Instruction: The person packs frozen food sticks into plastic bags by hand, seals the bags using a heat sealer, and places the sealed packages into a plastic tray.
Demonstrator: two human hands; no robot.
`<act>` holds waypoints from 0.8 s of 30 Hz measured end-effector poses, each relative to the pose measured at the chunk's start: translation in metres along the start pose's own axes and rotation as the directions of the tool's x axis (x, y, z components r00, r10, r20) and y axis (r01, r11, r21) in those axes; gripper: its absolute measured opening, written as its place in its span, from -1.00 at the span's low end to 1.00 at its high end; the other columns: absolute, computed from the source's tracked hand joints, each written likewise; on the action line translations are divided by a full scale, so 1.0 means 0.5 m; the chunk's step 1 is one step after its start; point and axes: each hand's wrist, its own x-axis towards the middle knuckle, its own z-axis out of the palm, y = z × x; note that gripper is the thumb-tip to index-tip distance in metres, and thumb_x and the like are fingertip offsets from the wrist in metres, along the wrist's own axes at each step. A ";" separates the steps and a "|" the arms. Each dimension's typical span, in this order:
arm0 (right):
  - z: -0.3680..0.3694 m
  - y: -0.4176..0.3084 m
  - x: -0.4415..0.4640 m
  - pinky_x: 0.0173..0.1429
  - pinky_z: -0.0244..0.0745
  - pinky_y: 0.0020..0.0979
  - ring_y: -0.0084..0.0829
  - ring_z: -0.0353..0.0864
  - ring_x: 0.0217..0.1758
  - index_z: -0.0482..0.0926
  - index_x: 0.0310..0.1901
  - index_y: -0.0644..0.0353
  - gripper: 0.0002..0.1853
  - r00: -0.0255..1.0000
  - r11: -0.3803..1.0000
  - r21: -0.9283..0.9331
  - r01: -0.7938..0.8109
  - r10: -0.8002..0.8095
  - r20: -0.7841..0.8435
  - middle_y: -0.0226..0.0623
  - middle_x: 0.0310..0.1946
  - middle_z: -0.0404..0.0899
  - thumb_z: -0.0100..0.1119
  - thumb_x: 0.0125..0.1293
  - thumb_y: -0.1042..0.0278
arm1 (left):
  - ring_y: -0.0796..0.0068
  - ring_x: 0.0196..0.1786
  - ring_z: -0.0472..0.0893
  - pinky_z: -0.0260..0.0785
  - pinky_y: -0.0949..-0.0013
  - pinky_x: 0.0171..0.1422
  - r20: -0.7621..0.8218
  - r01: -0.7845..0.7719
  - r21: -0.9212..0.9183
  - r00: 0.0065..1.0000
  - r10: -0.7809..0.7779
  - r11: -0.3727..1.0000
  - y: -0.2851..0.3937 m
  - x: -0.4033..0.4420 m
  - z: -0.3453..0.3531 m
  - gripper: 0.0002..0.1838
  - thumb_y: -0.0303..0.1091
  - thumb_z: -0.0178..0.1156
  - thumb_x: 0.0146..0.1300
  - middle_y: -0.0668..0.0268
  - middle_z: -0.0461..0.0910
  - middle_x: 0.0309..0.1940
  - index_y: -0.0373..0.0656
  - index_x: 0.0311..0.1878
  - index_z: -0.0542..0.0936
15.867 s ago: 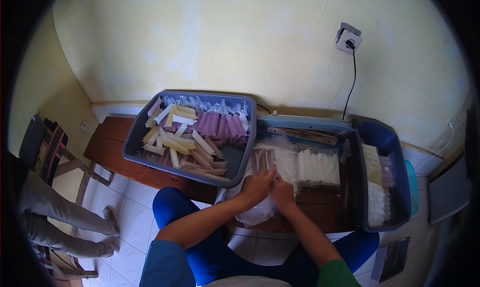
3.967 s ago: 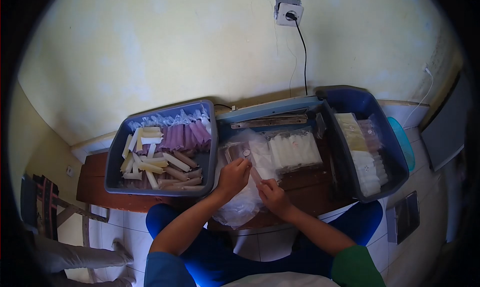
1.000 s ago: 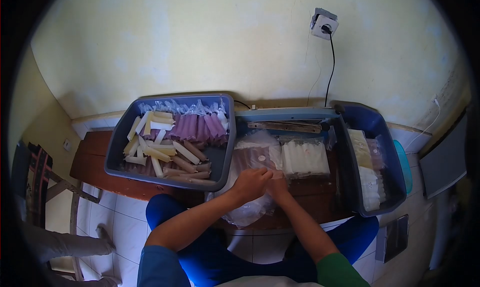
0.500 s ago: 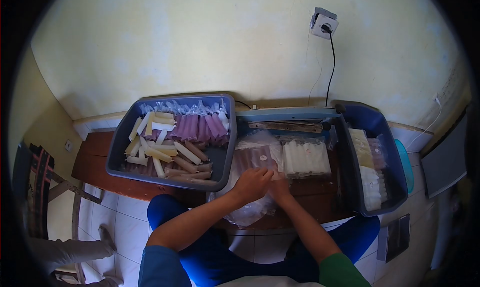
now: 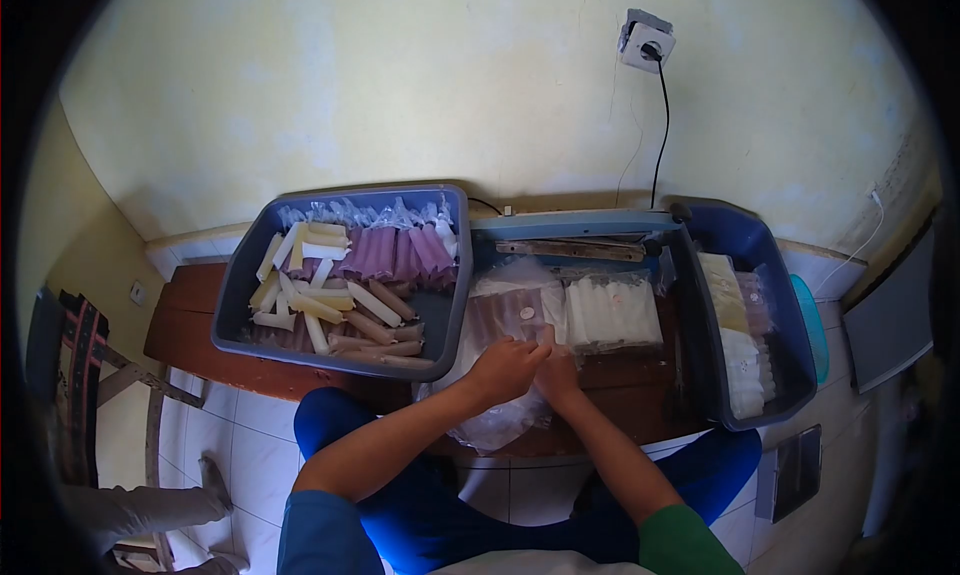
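Note:
In front of me lies a clear plastic bag [image 5: 492, 317] of pinkish-brown tube-shaped sticks, with a small round white label on it. My left hand [image 5: 506, 369] is closed at the bag's near edge, fingers pinched together. Right beside it, my right hand [image 5: 556, 375] is also closed on that edge, its fingertips partly hidden. Beneath the bag spreads a heap of clear plastic bags [image 5: 500, 425]. To the right, touching or nearly touching, is a flat pack of white sticks [image 5: 612, 313].
A grey tub [image 5: 340, 368] on the left holds loose yellowish, brown and purple sticks. Behind my hands stands a long blue-grey sealer-like device [image 5: 580, 225]. On the right, a dark blue tub [image 5: 790, 375] contains filled packs. All rest on a wooden bench [image 5: 190, 320]. Another person's leg [image 5: 150, 510] shows lower left.
Both hands stay at the bag's near edge, with only slight finger movement. The bag's labelled side has shifted very little. The view has tilted slightly.

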 end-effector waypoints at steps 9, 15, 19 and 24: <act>0.005 0.005 -0.032 -0.20 0.58 -0.03 0.07 0.64 -0.30 0.49 -0.22 0.29 -0.77 0.990 1.000 -0.002 0.029 -0.029 0.136 0.00 -0.29 0.54 0.17 0.19 0.30 | 0.12 -0.26 0.63 0.42 0.13 -0.18 0.003 -0.011 -0.024 1.000 0.012 1.000 0.001 0.001 -0.003 -0.74 -0.48 0.14 0.06 0.18 0.60 -0.29 -0.22 -0.13 0.49; 0.030 0.025 -0.032 -0.18 0.58 -0.03 0.08 0.64 -0.27 0.49 -0.20 0.28 -0.76 0.991 0.998 0.005 0.055 -0.055 0.119 0.01 -0.27 0.54 0.18 0.19 0.30 | 0.14 -0.29 0.63 0.42 0.13 -0.18 0.002 -0.018 -0.007 1.000 0.018 1.000 0.003 0.001 -0.004 -0.76 -0.48 0.15 0.06 0.18 0.58 -0.29 -0.21 -0.15 0.48; 0.021 0.022 -0.035 -0.15 0.56 -0.02 0.10 0.62 -0.24 0.47 -0.15 0.27 -0.75 0.990 0.997 0.078 0.028 -0.038 0.133 0.03 -0.23 0.52 0.17 0.20 0.32 | 0.16 -0.29 0.63 0.41 0.15 -0.20 -0.007 -0.037 0.008 0.999 0.037 0.999 0.000 0.000 0.000 -0.76 -0.47 0.16 0.05 0.19 0.58 -0.28 -0.20 -0.16 0.48; 0.002 0.010 -0.055 -0.15 0.53 0.01 0.14 0.58 -0.21 0.44 -0.10 0.28 -0.76 0.996 0.985 0.165 0.048 -0.059 0.061 0.05 -0.22 0.49 0.13 0.23 0.39 | 0.19 -0.30 0.64 0.40 0.17 -0.20 0.009 -0.038 -0.014 0.999 0.039 0.999 -0.001 0.002 -0.003 -0.77 -0.46 0.18 0.04 0.24 0.59 -0.36 -0.18 -0.18 0.48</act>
